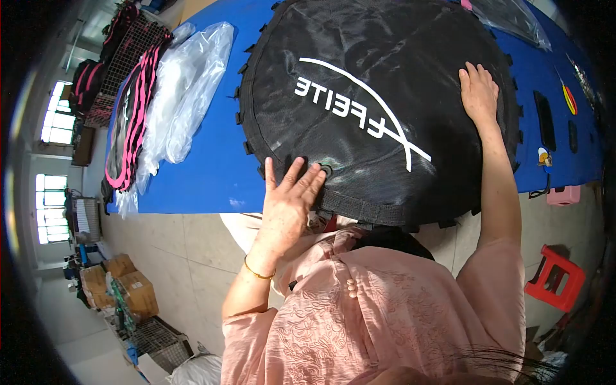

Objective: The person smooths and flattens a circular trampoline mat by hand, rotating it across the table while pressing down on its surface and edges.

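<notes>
While the black mat (346,96) lies flat, both hands (292,206) touch it.

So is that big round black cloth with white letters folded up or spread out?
Spread out: the round black cloth lies wide on the blue table, white letters showing, left hand and right hand on it.

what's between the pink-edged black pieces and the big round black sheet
Crumpled clear plastic beside the pink-edged black pieces, then bare blue tabletop up to the round black sheet, as the head view shows.
</notes>
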Motion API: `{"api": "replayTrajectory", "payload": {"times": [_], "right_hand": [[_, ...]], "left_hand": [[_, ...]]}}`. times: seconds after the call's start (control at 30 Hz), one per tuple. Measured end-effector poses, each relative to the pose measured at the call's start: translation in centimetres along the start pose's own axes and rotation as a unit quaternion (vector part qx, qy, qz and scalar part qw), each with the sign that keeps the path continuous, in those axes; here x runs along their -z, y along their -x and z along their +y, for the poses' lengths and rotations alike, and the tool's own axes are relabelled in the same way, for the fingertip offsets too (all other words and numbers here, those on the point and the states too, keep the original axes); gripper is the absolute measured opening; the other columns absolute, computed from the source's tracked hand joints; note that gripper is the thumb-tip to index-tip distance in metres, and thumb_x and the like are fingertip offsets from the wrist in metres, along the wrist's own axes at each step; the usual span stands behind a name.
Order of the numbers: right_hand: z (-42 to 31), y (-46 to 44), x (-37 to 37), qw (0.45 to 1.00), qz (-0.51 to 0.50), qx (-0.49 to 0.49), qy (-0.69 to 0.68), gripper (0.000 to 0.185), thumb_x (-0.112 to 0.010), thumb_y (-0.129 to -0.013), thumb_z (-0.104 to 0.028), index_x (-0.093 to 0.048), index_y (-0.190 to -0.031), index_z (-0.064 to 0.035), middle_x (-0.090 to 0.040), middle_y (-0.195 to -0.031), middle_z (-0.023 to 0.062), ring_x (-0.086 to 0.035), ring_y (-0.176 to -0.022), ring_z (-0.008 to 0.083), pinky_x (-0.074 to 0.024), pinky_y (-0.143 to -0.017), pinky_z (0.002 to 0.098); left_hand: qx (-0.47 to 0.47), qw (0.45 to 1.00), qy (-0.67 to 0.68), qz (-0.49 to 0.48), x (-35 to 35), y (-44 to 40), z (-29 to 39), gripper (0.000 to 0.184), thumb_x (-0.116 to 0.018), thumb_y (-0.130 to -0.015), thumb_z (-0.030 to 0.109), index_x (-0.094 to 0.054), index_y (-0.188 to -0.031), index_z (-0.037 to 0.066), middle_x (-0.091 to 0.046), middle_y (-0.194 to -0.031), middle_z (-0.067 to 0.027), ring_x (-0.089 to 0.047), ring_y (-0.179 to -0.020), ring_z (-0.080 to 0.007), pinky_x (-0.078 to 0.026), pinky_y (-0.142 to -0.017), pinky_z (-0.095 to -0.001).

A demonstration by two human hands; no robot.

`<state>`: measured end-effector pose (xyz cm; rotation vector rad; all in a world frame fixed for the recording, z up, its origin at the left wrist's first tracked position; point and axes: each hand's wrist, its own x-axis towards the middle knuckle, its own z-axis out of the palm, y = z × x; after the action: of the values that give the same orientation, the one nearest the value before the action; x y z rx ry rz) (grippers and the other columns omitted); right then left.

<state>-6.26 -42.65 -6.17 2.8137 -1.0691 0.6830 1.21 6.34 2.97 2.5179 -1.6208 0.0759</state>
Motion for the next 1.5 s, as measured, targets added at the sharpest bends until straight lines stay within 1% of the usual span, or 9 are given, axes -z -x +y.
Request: {"api": "replayTrajectory", "payload": {"times": [0.3,0.63,0.83,1.03,1.1,1.3,1.37,1.47,1.5], "right_hand": [[0.3,0.3,-0.1,1.0,0.001,-0.004,0.009,0.057,-0.037,-0.11,-0.047,-0.057,-0.147,-0.0092,-0.052,-0.152,0.0236,-0.043,-0.145,0.0382,-0.0309,-0.119,0.0526],[0.2,0.2,0.0,1.0,0.007,0.002,0.015,0.055,-0.038,-0.111,-0.046,-0.058,-0.146,-0.0085,-0.054,-0.15,0.0241,-0.045,-0.143,0.0385,-0.0327,-0.117,0.0529],[0.4,0.2,-0.3,1.0,0.01,-0.001,0.015,0.056,-0.038,-0.111,-0.047,-0.058,-0.146,-0.0086,-0.053,-0.15,0.024,-0.045,-0.143,0.0386,-0.0327,-0.118,0.0528],[0.0,0.0,-0.1,1.0,-0.003,-0.008,0.008,0.057,-0.037,-0.111,-0.047,-0.057,-0.147,-0.0089,-0.052,-0.152,0.0232,-0.043,-0.145,0.0378,-0.0302,-0.119,0.0521],[-0.1,0.0,0.0,1.0,-0.005,-0.009,0.006,0.057,-0.037,-0.111,-0.048,-0.057,-0.147,-0.0091,-0.051,-0.153,0.023,-0.042,-0.146,0.0377,-0.0294,-0.12,0.052],[0.0,0.0,0.2,1.0,-0.019,-0.007,0.011,0.056,-0.037,-0.111,-0.047,-0.056,-0.148,-0.0094,-0.05,-0.154,0.0226,-0.042,-0.146,0.0373,-0.0289,-0.12,0.0521],[0.0,0.1,0.0,1.0,-0.011,-0.007,0.014,0.056,-0.037,-0.111,-0.047,-0.056,-0.148,-0.0096,-0.05,-0.154,0.0224,-0.042,-0.146,0.037,-0.0293,-0.12,0.0521],[-0.1,0.1,0.0,1.0,-0.002,-0.007,0.013,0.056,-0.037,-0.111,-0.047,-0.057,-0.147,-0.0099,-0.051,-0.154,0.0222,-0.042,-0.146,0.0367,-0.0297,-0.119,0.0521],[0.0,0.2,0.0,1.0,-0.003,-0.008,0.013,0.056,-0.037,-0.111,-0.047,-0.057,-0.147,-0.0099,-0.051,-0.154,0.0222,-0.042,-0.146,0.0367,-0.0297,-0.119,0.0521]], "left_hand": [[-0.073,0.997,0.039,0.002,-1.8,-0.5,4.3,0.05,-0.059,-0.089,0.011,-0.065,-0.138,0.004,-0.063,-0.145,-0.0083,-0.051,-0.142,-0.0315,-0.012,-0.124,-0.0708],[0.035,0.999,-0.021,-0.031,-0.7,0.2,0.6,0.057,-0.057,-0.091,0.006,-0.056,-0.148,0.005,-0.054,-0.155,-0.0098,-0.046,-0.147,-0.0329,-0.014,-0.124,-0.0679],[-0.068,0.996,0.049,-0.019,-1.9,-0.1,4.5,0.059,-0.06,-0.087,0.01,-0.058,-0.145,0.002,-0.057,-0.151,-0.0123,-0.049,-0.144,-0.0332,-0.02,-0.125,-0.064],[-0.023,0.999,0.044,0.006,-1.3,-1.7,2.9,0.056,-0.059,-0.087,0.009,-0.06,-0.143,0.002,-0.058,-0.15,-0.012,-0.048,-0.144,-0.0339,-0.016,-0.124,-0.0673],[-0.031,0.999,0.006,-0.001,-1.1,-2.7,2.9,0.055,-0.058,-0.088,0.01,-0.06,-0.143,0.001,-0.058,-0.15,-0.0122,-0.049,-0.143,-0.0338,-0.016,-0.124,-0.0672],[-0.108,0.991,0.069,0.024,-2.8,-3.5,5.5,0.054,-0.058,-0.089,0.014,-0.061,-0.141,0.0,-0.06,-0.147,-0.0124,-0.051,-0.142,-0.033,-0.017,-0.124,-0.0678],[-0.105,0.992,0.072,0.011,-2.5,-2.8,5.8,0.054,-0.059,-0.088,0.013,-0.062,-0.14,0.0,-0.061,-0.147,-0.0116,-0.051,-0.142,-0.0327,-0.016,-0.124,-0.0687],[-0.043,0.996,0.069,-0.03,-2.2,-1.3,4.1,0.049,-0.043,-0.1,0.022,-0.06,-0.145,0.009,-0.053,-0.157,-0.0047,-0.036,-0.154,-0.0263,0.001,-0.131,-0.0537],[-0.035,0.999,0.023,-0.024,-2.6,-0.6,3.0,0.047,-0.038,-0.105,0.024,-0.059,-0.145,0.011,-0.054,-0.155,-0.0052,-0.038,-0.153,-0.0273,0.003,-0.13,-0.056]]}}
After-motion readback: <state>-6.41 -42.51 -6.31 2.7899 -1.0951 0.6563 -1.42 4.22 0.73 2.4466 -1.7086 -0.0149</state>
